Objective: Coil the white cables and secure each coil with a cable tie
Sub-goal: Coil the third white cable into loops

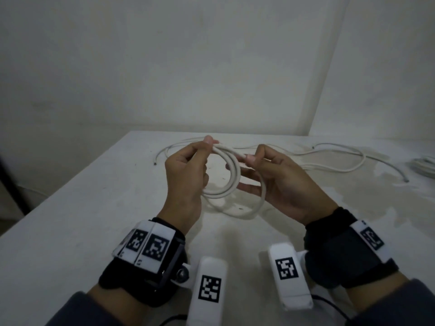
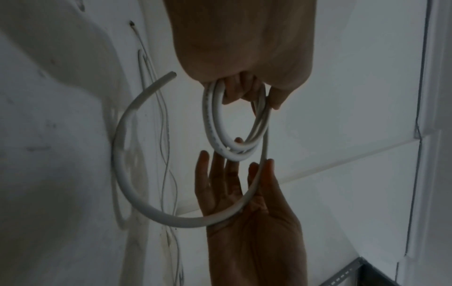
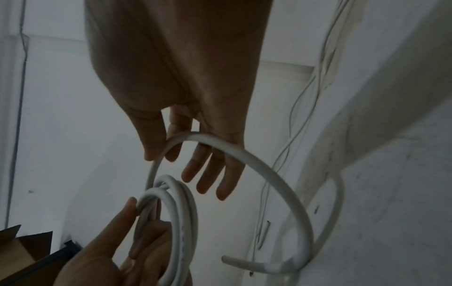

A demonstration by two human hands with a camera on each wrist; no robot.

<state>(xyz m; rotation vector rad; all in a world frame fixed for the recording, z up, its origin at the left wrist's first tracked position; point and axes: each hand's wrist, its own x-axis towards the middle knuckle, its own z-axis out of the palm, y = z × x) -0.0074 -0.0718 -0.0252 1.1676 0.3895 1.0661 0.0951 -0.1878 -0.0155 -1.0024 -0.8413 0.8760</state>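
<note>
A thick white cable (image 1: pixel 234 177) is wound into a small coil of a few loops above the table. My left hand (image 1: pixel 210 144) pinches the coil's top between thumb and fingers. My right hand (image 1: pixel 249 158) pinches the strand leading off the coil, its other fingers spread below. The left wrist view shows the coil (image 2: pixel 215 123) hanging from the left hand (image 2: pixel 244 92), and the loose tail (image 2: pixel 122 154) curving across the right hand's fingers (image 2: pixel 259 183). In the right wrist view the tail (image 3: pixel 269 170) passes under the right hand's thumb (image 3: pixel 154 139). No cable tie is visible.
Thin white cables (image 1: pixel 329 158) lie loose along the back of the white table (image 1: pixel 70 208), one more at the back left (image 1: pixel 174 145). Another bundle (image 1: pixel 423 164) sits at the right edge. Walls close off the back and right. A cardboard box (image 3: pixel 22 243) shows beyond the table.
</note>
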